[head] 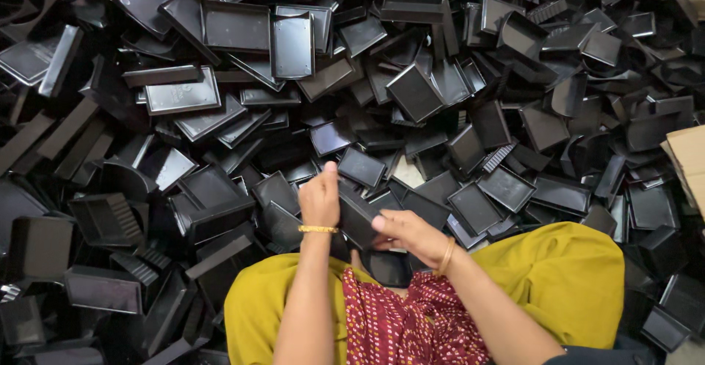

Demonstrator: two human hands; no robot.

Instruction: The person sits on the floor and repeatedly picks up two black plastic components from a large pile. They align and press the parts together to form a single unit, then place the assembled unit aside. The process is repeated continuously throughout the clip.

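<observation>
we grip a black plastic box (358,218) with left hand (319,200) and right hand (407,233), both closed on it, amid a pile of black trays (235,27); brown cardboard (690,163) at right.

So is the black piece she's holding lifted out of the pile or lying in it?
Lifted out: both hands, left and right, grip the black piece above the pile.

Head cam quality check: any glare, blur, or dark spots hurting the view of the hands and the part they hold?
Head view: sharp overall, no motion blur on the left hand or right hand. Soft sheen glints off the flat trays up top. The black part between the hands blends into the black pile, so its edges are hard to trace. Corners fall darker, mostly lower left.
</observation>
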